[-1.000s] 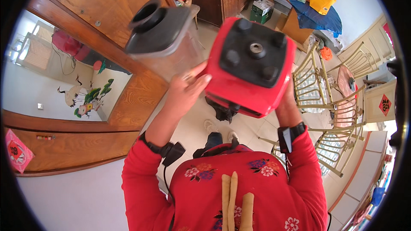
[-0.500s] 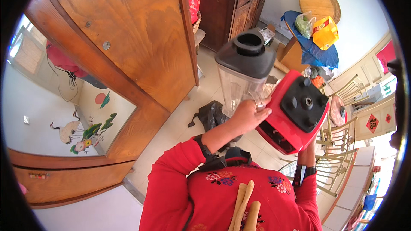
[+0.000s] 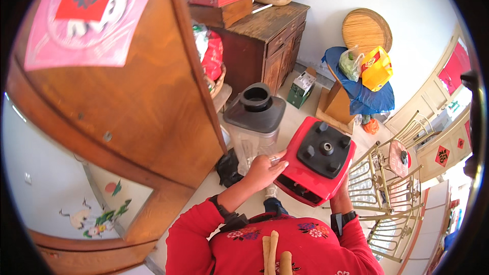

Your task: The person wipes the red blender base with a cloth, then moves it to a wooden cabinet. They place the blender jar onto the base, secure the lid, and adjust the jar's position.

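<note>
A clear blender jar (image 3: 250, 141) with a black lid (image 3: 254, 114) hangs upright in front of me. My left hand (image 3: 264, 172) is closed at the jar's right side, apparently round its handle, which the fingers hide. Its thumb and fingertips come up against the red blender base (image 3: 326, 193). The base is tilted, so its black top with several raised corner posts and a central drive socket faces me. My right hand (image 3: 343, 198) grips the base's lower right side; most of its fingers are hidden behind the housing.
At my left stands a wooden wardrobe (image 3: 147, 102) with a mirror. Ahead is an old cabinet (image 3: 239, 56) with boxes on top. A green box (image 3: 302, 89) sits on the floor near a blue-covered stand (image 3: 336, 63) with bags. Metal chairs (image 3: 384, 188) line the right.
The view has swung, bringing more of the cabinet top and green box into sight. Jar and base sit further left and lower in the picture, both still held.
</note>
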`<state>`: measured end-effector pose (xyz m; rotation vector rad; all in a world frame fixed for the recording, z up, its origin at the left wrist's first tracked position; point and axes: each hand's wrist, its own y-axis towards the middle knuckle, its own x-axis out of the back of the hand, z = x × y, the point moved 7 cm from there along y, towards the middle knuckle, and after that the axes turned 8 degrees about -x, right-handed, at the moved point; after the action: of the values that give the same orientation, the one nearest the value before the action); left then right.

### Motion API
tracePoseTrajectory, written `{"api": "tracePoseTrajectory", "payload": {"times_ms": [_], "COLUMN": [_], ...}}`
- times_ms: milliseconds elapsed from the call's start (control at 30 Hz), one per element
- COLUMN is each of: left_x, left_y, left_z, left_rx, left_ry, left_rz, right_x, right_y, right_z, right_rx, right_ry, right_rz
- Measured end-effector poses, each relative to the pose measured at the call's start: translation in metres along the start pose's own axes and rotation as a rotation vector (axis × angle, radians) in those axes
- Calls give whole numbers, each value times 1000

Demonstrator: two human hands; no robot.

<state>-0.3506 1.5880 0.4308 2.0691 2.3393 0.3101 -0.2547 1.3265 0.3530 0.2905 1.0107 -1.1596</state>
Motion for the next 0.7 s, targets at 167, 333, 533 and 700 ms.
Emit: {"api": "tracePoseTrajectory", "payload": {"times_ms": [167,333,533,700], "left_x": [-13,-20,-41,-66], "left_y": [89,184,266,318], "left_z": [24,6,-27,-42], "left_rx": [112,81,-20,-92], "left_ry": [-149,-44,107,96], "left_rz": [-10,53,92,208], "right_x": [9,-2,19,36], "right_y": [90,159,204,210], "right_z": [42,88,136,173], "right_rx": [-7,-33,50,187], "right_ry": [33,115,132,158], "right_rz": [-57,5,-93,-142]}}
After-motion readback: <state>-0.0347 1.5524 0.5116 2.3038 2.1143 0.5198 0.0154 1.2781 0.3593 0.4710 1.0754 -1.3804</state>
